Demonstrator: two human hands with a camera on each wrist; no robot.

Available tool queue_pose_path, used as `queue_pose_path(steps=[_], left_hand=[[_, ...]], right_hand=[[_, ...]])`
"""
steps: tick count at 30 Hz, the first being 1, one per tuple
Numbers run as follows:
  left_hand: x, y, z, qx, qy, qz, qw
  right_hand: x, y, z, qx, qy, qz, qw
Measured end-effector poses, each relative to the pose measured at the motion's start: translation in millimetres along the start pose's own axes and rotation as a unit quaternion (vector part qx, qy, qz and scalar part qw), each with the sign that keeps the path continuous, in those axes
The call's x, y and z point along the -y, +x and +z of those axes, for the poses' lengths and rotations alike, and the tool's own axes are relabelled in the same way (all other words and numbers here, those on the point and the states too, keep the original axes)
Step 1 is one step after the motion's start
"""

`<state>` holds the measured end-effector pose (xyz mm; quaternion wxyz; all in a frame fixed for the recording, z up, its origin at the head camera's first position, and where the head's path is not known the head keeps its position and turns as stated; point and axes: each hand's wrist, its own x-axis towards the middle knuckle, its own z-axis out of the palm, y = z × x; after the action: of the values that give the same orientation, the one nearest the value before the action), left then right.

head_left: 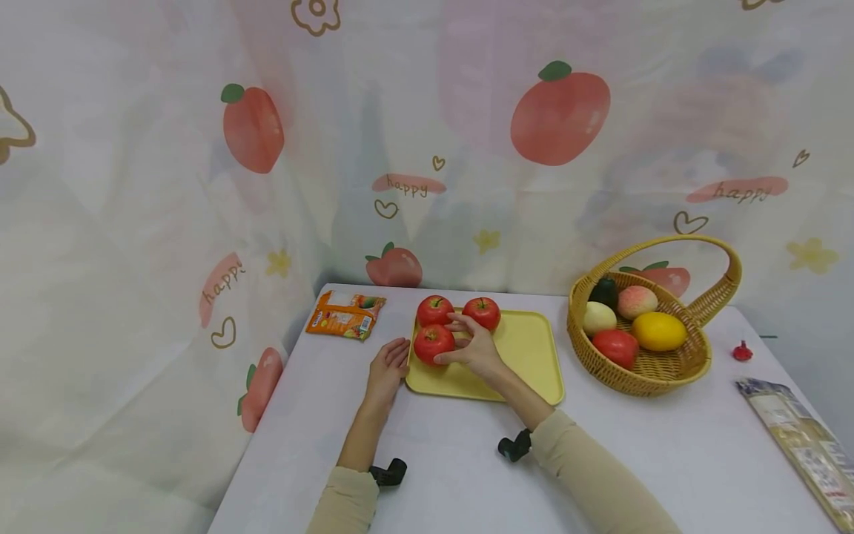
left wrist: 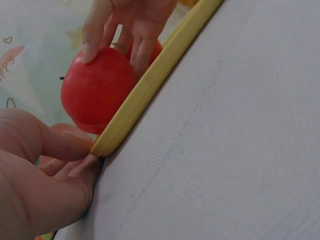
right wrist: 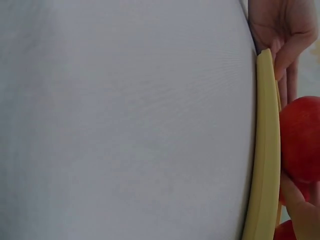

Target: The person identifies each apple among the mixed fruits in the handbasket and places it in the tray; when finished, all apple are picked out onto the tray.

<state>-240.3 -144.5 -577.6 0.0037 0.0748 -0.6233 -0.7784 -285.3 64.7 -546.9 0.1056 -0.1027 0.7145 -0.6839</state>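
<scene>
A yellow tray (head_left: 530, 356) lies on the white table, with three red apples on its left part. My right hand (head_left: 479, 351) holds the front apple (head_left: 430, 345) from its right side, thumb in front and fingers behind. Behind that one sit a left apple (head_left: 432, 308) and a right apple (head_left: 484, 311), close to the fingers. At the tray's left edge, my left hand (head_left: 385, 373) pinches the rim; the left wrist view shows its thumb (left wrist: 70, 146) on the tray's corner. In the right wrist view the held apple (right wrist: 302, 140) is partly cut off.
Right of the tray stands a wicker basket (head_left: 697, 363) with a tall handle and several fruits inside. An orange snack packet (head_left: 343, 315) lies at the back left. Toward the right edge are a small red object (head_left: 742, 351) and a long flat package (head_left: 800, 445).
</scene>
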Motion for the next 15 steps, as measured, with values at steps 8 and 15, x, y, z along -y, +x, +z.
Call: queue_pose_path(steps=[8, 15], left_hand=[[-1.0, 1.3, 2.3, -0.006, -0.001, -0.012, 0.9999], [-0.4, 1.2, 1.8, -0.006, 0.004, -0.006, 1.0]], right_hand=[[-1.8, -1.1, -1.7, 0.0, -0.009, 0.003, 1.0], [0.1, -4.4, -1.8, 0.006, -0.025, -0.001, 0.9997]])
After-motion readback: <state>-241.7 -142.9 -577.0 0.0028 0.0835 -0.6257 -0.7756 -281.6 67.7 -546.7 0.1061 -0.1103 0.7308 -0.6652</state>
